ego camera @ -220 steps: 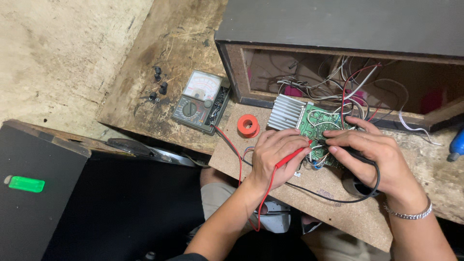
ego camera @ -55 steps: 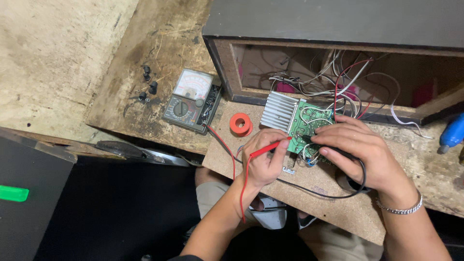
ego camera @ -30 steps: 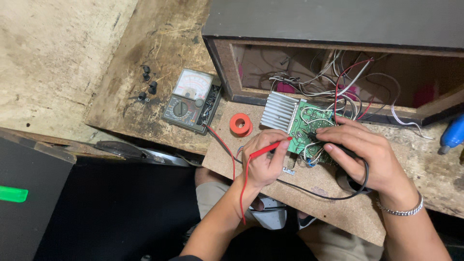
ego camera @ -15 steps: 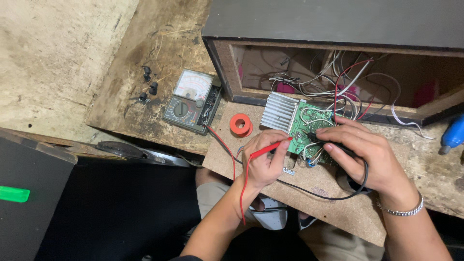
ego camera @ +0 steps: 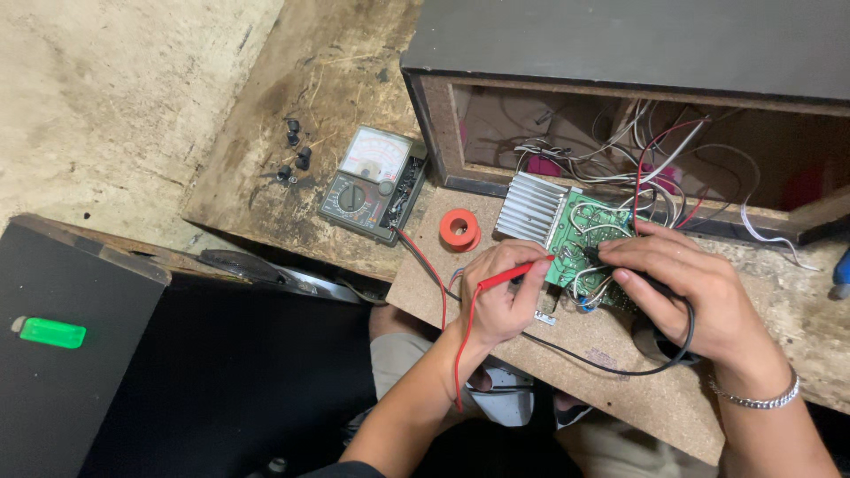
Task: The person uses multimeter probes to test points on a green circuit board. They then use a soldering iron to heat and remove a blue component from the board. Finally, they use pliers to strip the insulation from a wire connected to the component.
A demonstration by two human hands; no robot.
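Since the earliest frame we note our left hand (ego camera: 505,296) drawn slightly back from the board, with the red probe (ego camera: 513,273) now lying clear across its fingers; over the last second little has shifted. Item: left hand, grip clenched on the red probe, tip aimed at the left edge of the green circuit board (ego camera: 591,243); its red lead (ego camera: 460,341) runs down past the wrist. Item: right hand (ego camera: 699,296), grip clenched on the black probe (ego camera: 591,257), tip touching the board's middle; its black lead (ego camera: 620,367) loops under the hand and back across the brown board panel (ego camera: 620,389). Item: circuit board, lying on the panel just in front of the open speaker cabinet (ego camera: 620,53), joined to a ribbed silver heat sink (ego camera: 531,208) on its left, with white, red and grey wires (ego camera: 655,159) trailing into the cabinet. Item: analogue multimeter (ego camera: 372,181), on the worn wooden counter (ego camera: 266,177), left of the cabinet, tilted, red lead plugged at its lower corner. Item: small orange roll (ego camera: 460,230), between meter and heat sink. Item: several dark screws (ego camera: 294,152), beside the meter. Item: silver bracelet (ego camera: 757,398), on our right wrist. Item: black box with a green tab (ego camera: 53,332), lower left, well apart.
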